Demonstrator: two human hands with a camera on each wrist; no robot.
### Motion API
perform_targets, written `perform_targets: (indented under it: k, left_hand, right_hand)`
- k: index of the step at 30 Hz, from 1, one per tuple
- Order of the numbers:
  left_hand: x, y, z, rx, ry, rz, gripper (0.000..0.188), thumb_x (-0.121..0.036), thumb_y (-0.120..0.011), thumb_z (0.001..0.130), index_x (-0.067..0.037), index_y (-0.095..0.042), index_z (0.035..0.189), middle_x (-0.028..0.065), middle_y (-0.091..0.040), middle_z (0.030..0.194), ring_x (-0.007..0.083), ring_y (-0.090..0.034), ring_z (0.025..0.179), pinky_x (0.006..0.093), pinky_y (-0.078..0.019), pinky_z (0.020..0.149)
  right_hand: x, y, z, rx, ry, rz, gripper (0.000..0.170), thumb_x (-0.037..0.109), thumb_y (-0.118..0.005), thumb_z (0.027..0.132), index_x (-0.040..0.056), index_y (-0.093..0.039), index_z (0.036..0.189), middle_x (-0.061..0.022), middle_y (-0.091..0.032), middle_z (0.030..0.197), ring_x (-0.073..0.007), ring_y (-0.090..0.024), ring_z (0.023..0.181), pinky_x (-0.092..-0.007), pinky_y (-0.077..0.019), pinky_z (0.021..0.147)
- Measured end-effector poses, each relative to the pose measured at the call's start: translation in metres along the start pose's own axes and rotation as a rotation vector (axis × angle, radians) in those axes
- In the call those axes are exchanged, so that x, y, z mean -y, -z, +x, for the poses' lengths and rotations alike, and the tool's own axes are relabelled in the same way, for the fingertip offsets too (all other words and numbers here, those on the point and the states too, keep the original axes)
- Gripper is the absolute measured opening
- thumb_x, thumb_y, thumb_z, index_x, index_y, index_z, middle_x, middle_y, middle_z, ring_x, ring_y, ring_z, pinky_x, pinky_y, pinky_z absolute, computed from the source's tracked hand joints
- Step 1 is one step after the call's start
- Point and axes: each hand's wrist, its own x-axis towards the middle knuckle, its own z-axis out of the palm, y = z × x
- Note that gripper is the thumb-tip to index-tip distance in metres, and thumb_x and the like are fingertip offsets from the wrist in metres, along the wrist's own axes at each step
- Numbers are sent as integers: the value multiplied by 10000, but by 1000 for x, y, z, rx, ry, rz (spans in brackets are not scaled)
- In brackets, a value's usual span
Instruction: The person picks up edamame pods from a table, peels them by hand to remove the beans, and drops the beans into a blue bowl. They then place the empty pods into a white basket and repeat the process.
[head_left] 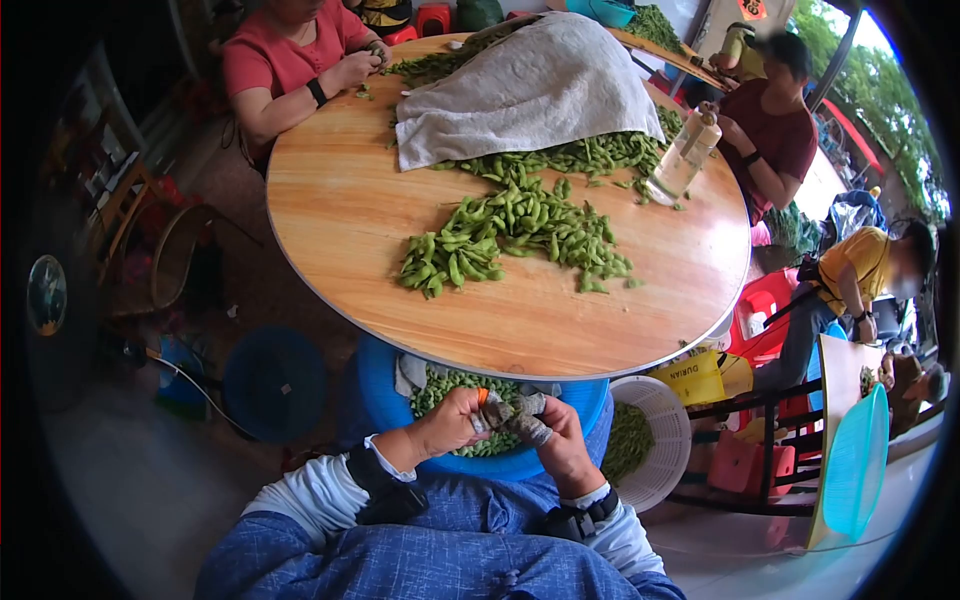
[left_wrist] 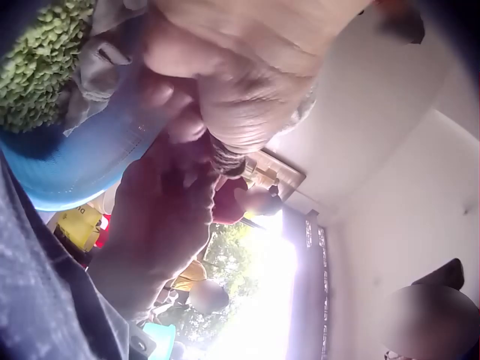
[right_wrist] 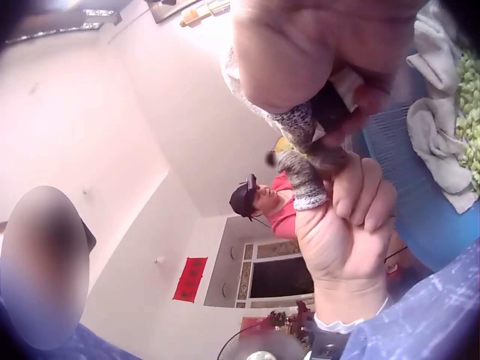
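My left hand (head_left: 445, 424) and right hand (head_left: 566, 450) meet fingertip to fingertip over a blue basket (head_left: 375, 400). Grey knitted covers wrap the thumbs and some fingers; an orange band circles one left finger. Between the fingertips, both hands pinch what looks like a bean pod (right_wrist: 283, 143), mostly hidden, with a yellow-green bit showing in the right wrist view. Below them, shelled green beans (head_left: 452, 382) fill the basket, and a grey cloth (right_wrist: 439, 150) hangs over its rim. In the left wrist view the palm and fingers hide the pod.
A round wooden table (head_left: 340, 240) stands ahead, with piled green pods (head_left: 520, 220), a grey towel (head_left: 530, 90) and a clear bottle (head_left: 685, 160). To the right sits a white basket (head_left: 670, 440) of pods. Other people sit around the table and beyond.
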Motion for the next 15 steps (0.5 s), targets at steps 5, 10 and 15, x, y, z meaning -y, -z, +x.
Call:
perform_targets:
  k: [5, 10, 15]
  left_hand:
    - [2, 5, -7, 45, 248, -415, 163, -153, -394, 882, -71, -517, 815, -17, -403, 524, 53, -339, 425, 184, -261, 388]
    - [7, 7, -11, -30, 286, -370, 157, -112, -364, 859, -65, -511, 833, -12, -416, 551, 52, -339, 434, 189, -267, 389]
    - [30, 8, -11, -197, 327, -271, 188, -67, -388, 780, -48, -513, 920, -8, -449, 624, 61, -393, 512, 185, -315, 443]
  right_hand:
    - [-2, 5, 2, 33, -77, 75, 174, 100, -581, 781, 9, -567, 929, -17, -597, 888, -91, -534, 806, -228, -413, 746]
    - [-3, -1, 5, -18, -91, -155, 160, 90, -575, 782, 4, -562, 916, -13, -586, 852, -86, -521, 744, -227, -421, 675]
    - [-14, -9, 8, -74, 6, -437, 100, 41, -548, 795, -24, -543, 871, 4, -550, 793, -67, -482, 727, -202, -403, 644]
